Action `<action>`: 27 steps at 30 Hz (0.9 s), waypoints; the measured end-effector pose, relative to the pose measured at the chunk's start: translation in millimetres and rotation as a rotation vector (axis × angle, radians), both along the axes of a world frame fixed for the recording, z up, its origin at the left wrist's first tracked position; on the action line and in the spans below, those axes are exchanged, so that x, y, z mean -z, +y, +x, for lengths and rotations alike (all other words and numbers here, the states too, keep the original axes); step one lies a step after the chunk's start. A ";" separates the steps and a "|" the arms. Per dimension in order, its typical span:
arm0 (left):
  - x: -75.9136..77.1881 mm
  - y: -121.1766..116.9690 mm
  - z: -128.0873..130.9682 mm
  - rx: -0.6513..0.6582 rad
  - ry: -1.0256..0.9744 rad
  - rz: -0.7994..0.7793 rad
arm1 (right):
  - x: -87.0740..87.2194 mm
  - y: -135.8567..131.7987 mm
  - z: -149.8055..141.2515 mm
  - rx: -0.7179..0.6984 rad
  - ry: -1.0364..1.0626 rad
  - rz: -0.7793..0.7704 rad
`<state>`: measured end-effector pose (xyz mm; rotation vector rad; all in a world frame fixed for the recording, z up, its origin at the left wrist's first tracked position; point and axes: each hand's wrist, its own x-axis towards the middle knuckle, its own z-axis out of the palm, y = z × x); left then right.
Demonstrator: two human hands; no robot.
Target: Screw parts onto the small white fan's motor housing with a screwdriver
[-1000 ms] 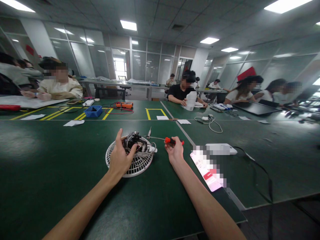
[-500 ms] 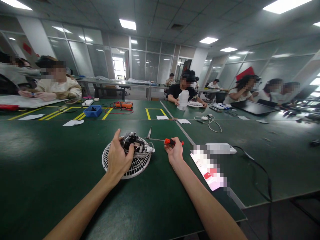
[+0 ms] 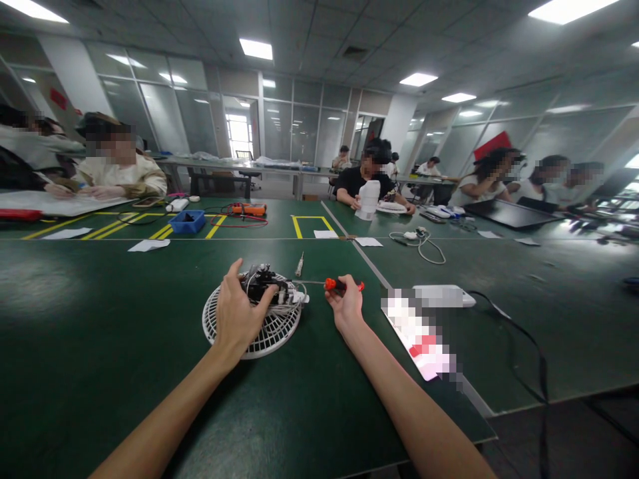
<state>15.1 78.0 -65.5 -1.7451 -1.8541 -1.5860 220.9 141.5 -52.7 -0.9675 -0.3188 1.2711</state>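
Observation:
A white round fan grille (image 3: 272, 329) lies flat on the green table (image 3: 100, 346). On top of it sits a small black motor assembly (image 3: 264, 285) with white wires. My left hand (image 3: 237, 313) is closed around the left side of that assembly. My right hand (image 3: 344, 306) grips a red-handled screwdriver (image 3: 339, 285); its thin shaft points left toward the assembly's white connector. A second small screwdriver (image 3: 299, 263) lies loose on the table just behind.
A phone (image 3: 419, 332) and a white power bank (image 3: 442, 296) with a black cable lie to my right. Farther back are a blue tray (image 3: 186, 221), an orange meter (image 3: 248, 209), a white cable (image 3: 422, 243) and paper slips. Other people sit at neighbouring tables.
My right hand and the screwdriver have shifted slightly left, bringing the tip up to the assembly. My left hand keeps its hold; the view drifted a little.

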 end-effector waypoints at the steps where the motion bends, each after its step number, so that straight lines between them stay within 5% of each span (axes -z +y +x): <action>1: -0.2 -0.1 0.3 0.000 -0.001 -0.002 | -0.2 -0.2 -0.2 -0.001 0.000 -0.001; 27: -0.5 -0.4 3.4 -0.025 -0.052 -0.068 | 4.7 -1.7 -2.3 -0.010 -0.023 0.062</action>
